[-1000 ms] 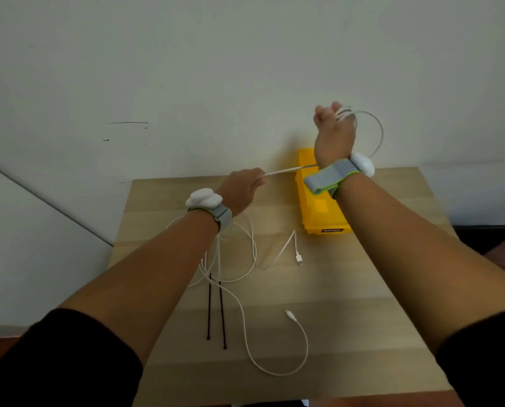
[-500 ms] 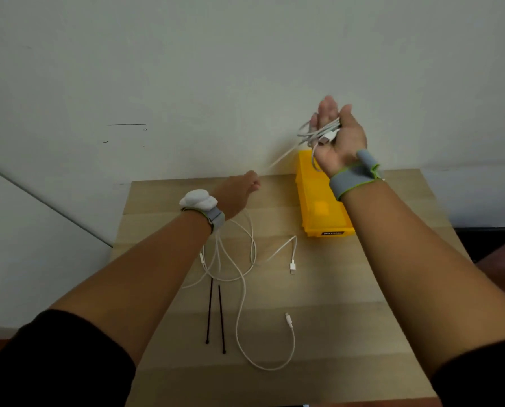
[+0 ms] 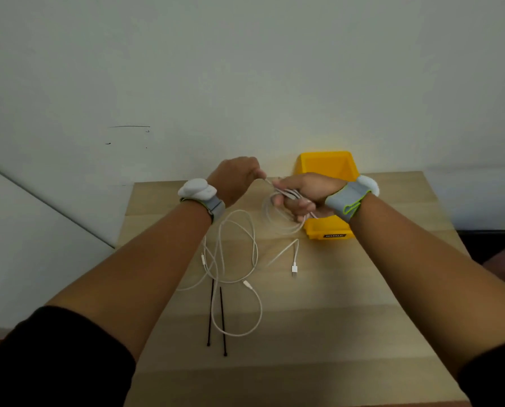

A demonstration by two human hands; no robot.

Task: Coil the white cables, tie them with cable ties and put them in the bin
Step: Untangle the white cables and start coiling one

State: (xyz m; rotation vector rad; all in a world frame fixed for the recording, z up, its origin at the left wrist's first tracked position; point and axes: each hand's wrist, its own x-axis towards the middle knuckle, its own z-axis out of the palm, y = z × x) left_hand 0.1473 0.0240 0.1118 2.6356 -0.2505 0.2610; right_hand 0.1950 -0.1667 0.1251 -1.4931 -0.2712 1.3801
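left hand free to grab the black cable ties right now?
Probably not yet. The left hand is pinching the cable end at the coil held in the right hand. The cable ties lie unobstructed nearer the person.

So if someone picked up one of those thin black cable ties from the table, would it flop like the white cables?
Probably not. Both black cable ties lie dead straight on the table, while the loose white cable beside them curls into loops, so they look springier. They are very thin, so likely light and apt to slide if nudged. Lying flat, they may be fiddly to pinch up.
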